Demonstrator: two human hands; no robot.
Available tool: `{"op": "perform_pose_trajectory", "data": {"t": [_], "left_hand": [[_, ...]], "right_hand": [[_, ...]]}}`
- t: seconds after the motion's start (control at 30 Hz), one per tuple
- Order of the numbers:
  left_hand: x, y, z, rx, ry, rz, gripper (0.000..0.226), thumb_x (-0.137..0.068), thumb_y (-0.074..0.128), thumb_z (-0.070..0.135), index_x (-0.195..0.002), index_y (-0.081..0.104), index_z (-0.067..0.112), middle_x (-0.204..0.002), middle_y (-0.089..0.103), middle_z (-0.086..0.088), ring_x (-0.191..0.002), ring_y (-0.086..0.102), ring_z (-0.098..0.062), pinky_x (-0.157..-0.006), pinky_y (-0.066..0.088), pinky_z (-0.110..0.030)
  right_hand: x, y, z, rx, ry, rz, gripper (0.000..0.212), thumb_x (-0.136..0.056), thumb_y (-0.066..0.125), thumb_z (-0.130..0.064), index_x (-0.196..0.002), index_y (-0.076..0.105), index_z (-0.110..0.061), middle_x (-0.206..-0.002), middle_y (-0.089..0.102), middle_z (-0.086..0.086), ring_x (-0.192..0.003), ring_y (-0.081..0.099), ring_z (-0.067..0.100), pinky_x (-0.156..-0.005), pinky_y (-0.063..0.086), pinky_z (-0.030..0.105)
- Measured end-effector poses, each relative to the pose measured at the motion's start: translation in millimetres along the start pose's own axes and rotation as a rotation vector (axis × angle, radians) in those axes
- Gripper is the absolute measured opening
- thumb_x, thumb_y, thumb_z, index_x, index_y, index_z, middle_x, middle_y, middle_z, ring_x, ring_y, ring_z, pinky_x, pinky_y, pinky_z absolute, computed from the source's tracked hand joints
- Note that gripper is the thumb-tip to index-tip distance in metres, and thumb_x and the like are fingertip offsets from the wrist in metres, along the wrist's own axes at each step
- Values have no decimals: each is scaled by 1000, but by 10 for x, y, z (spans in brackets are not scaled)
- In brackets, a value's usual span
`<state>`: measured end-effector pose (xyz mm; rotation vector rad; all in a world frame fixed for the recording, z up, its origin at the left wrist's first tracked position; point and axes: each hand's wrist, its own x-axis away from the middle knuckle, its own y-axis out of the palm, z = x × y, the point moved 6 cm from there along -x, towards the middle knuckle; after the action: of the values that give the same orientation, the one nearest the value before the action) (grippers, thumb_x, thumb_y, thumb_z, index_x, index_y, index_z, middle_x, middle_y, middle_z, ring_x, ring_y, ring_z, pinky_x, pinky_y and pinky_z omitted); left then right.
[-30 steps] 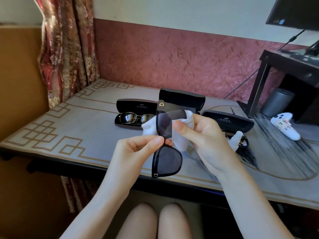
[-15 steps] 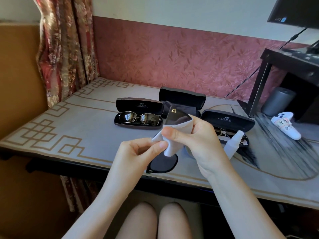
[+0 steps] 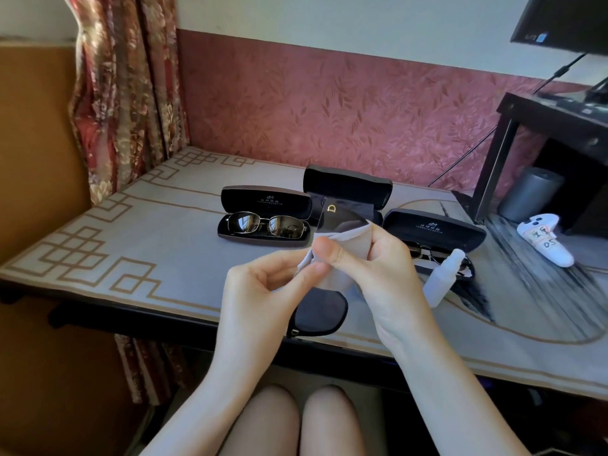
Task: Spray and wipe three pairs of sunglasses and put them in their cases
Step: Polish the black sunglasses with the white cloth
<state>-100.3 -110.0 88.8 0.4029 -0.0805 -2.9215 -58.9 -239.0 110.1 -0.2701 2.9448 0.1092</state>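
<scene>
Above the table's front edge I hold black sunglasses on end. My left hand pinches them at the middle. My right hand grips a white cloth wrapped around the upper lens. Behind stand three open black cases: the left case holds metal-framed sunglasses, the middle case shows only a dark cloth, and the right case holds another pair, partly hidden. A white spray bottle lies against the right case.
The table has a grey mat with gold pattern. A white game controller lies at the right, near a dark stand and a grey cylinder. A curtain hangs at the left. My knees are below the table edge.
The sunglasses have tilted and sunk lower. My right hand with the cloth has slid down the upper lens toward my left hand, so the two thumbs now nearly meet.
</scene>
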Motion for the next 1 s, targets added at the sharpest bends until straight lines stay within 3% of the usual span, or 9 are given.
{"op": "perform_pose_trajectory", "data": {"t": [0.1, 0.17, 0.33, 0.47, 0.6, 0.77, 0.87, 1.0], "left_hand": [[10, -44, 9, 69, 6, 67, 15, -73, 71, 24, -87, 76, 22, -82, 77, 8, -86, 73, -6, -79, 56, -18], [4, -66, 5, 98, 9, 78, 15, -74, 69, 22, -87, 75, 21, -83, 77, 7, -86, 73, -6, -75, 54, -14], [20, -47, 4, 23, 28, 64, 15, -77, 66, 27, -90, 74, 28, -87, 76, 12, -90, 71, -3, -80, 53, -16], [18, -66, 2, -8, 14, 52, 19, -77, 68, 27, -95, 75, 25, -89, 77, 11, -92, 71, -5, -85, 54, -20], [7, -100, 30, -5, 19, 94, 11, -75, 73, 21, -84, 77, 18, -76, 77, 3, -79, 73, -11, -81, 57, -25], [3, -162, 45, 19, 29, 201, 24, -67, 76, 31, -74, 73, 8, -71, 75, -3, -74, 73, -18, -79, 58, -31], [-16, -165, 51, 61, 38, 218, 24, -67, 74, 29, -73, 72, 6, -69, 74, -3, -68, 70, -10, -70, 56, -20], [-7, -103, 55, 94, 37, 132, 17, -78, 70, 21, -75, 74, 4, -71, 76, -2, -72, 72, -8, -68, 50, -10]], "right_hand": [[10, -10, 38, 22, -5, -83, 35, -70, 80, -31, -94, 70, -7, -93, 76, 4, -95, 70, 15, -82, 55, 25], [38, 7, 52, 12, -5, -144, 37, -75, 77, -22, -106, 67, -3, -103, 74, 12, -105, 67, 25, -91, 55, 33], [49, -23, 59, 55, -34, -49, 16, -76, 75, -9, -88, 70, 1, -89, 75, 16, -92, 69, 28, -86, 54, 33], [48, -37, 45, 85, -75, 7, 10, -78, 74, -4, -86, 71, -1, -85, 75, 13, -88, 70, 25, -78, 56, 26], [67, 1, -8, 62, -113, 14, 10, -80, 72, -5, -80, 73, -15, -80, 75, 4, -81, 70, 10, -70, 51, 14], [83, 23, 26, 11, -68, -38, 7, -85, 67, -5, -86, 73, -9, -86, 77, 5, -85, 71, 14, -74, 50, 15], [96, 54, 31, -40, -40, -97, 20, -78, 70, -7, -97, 69, -1, -95, 76, 11, -90, 72, 19, -76, 53, 20], [92, 66, 29, -35, -10, -120, 26, -73, 74, -2, -96, 63, 3, -83, 74, 4, -80, 71, 14, -69, 54, 21]]}}
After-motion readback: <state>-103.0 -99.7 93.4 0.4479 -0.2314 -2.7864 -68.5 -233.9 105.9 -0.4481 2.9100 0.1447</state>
